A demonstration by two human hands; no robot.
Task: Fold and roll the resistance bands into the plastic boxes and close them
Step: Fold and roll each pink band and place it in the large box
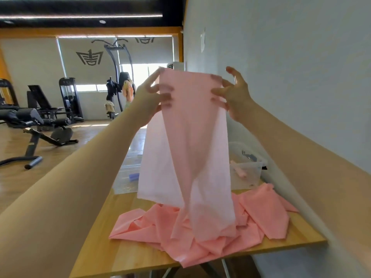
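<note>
you were early in this band, by the look of it: you held the pink resistance band (pixel 192 121) up in front of you by its top edge, your left hand (pixel 149 97) pinching the left corner with its fingers curled over the front of the sheet, and your right hand (pixel 233 95) gripping the right corner, some of its fingers splayed loose behind. the sheet hung straight down from your hands, and its lower length was not yet gathered; it lay in a crumpled heap (pixel 200 227) on the wooden surface (pixel 112 253), spilling toward the near edge. no fold or roll showed in it, so i judge the whole fold-and-roll step for this band was left to do. behind the hanging sheet, on the far right of the surface, stood a clear plastic box (pixel 249 173) with what looked like a rolled pink band (pixel 239 170) inside, so at least one band seemed packed, though i could not tell whether that box had its lid on. on the far left side were more clear plastic boxes (pixel 128 175), one showing a small blue roll (pixel 134 176); how many there were, and whether they were closed, was hidden by the sheet and the glare. what remained for you, as i judge it: straighten and fold this band, roll it, put it in a box, and close the lids.
</note>
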